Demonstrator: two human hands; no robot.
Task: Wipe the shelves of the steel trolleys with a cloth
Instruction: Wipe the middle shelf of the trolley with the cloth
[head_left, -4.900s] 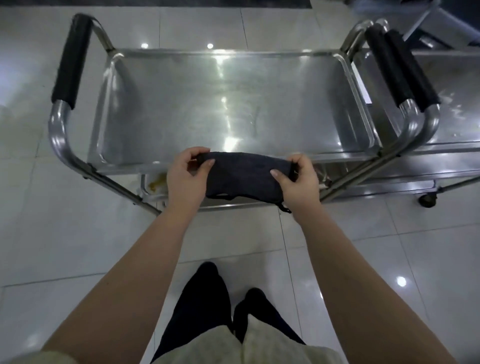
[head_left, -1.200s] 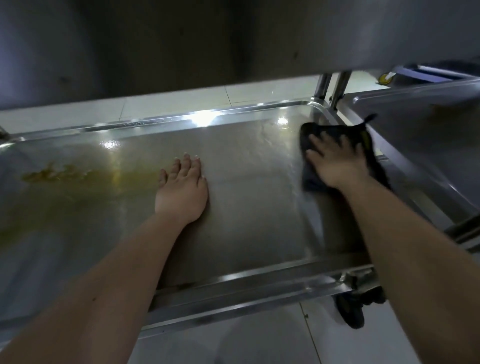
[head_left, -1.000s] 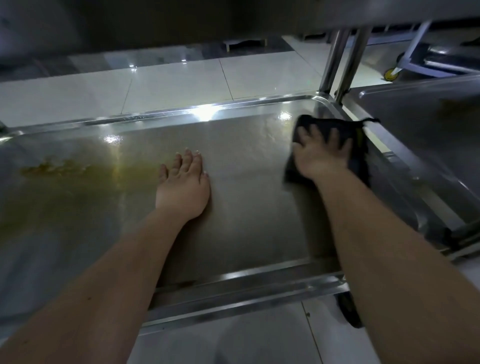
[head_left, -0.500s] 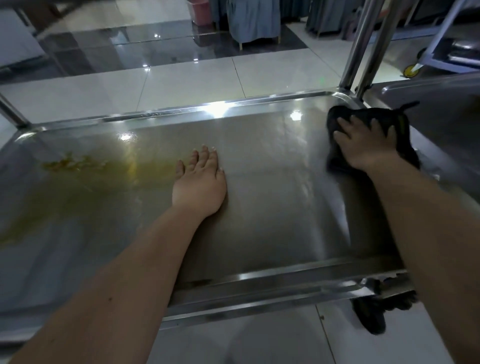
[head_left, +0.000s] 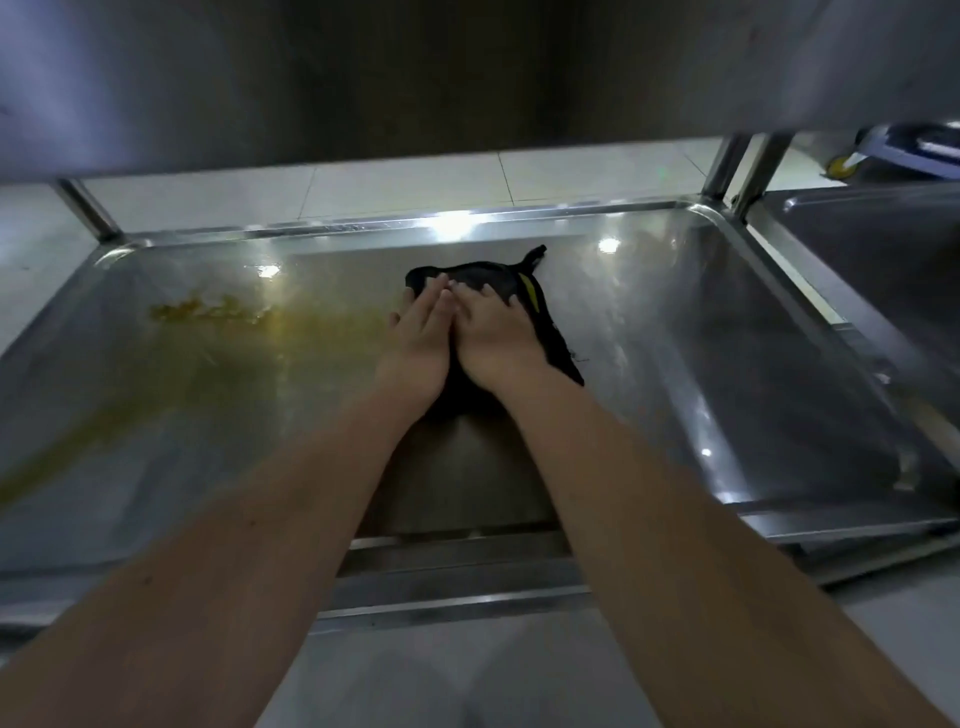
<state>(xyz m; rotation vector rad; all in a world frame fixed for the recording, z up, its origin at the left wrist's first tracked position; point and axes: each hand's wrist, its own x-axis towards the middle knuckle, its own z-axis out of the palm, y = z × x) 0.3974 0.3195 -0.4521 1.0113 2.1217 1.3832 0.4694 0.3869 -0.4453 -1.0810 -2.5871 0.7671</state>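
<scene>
Two hands (head_left: 418, 343) (head_left: 493, 338) press crumpled cloth (head_left: 483, 273) (glossy steel shelf (head_left: 727, 338)).

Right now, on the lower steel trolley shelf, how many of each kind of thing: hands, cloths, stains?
Dark cloth with a yellow stripe: 1
Bare hands flat on it: 2, left hand and right hand
Yellow-brown smeared stain: 1
Total: 4

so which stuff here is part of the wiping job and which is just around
Job: dark cloth, left hand and right hand pressing it, lower shelf, yellow spill, neighbouring trolley.
Just around: floor tiles, wheeled frame at far right.
</scene>
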